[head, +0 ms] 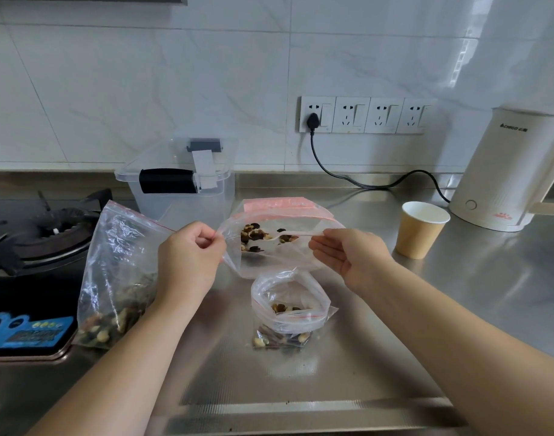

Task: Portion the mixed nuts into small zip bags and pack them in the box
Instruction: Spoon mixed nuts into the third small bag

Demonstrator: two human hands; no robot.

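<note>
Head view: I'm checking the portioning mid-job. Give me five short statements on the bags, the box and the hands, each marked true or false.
1. The left hand pinches one edge of the small bag held open. True.
2. The right hand holds a spoon that carries nuts into that bag. True.
3. The clear box stands open with bags inside. False: its lid is on, and no bags show in it.
4. The small bag on the counter is empty. False: it holds nuts and its mouth is open.
5. The large bag of nuts stands to the right of the paper cup. False: it stands far to the left, beside the stove.
</note>
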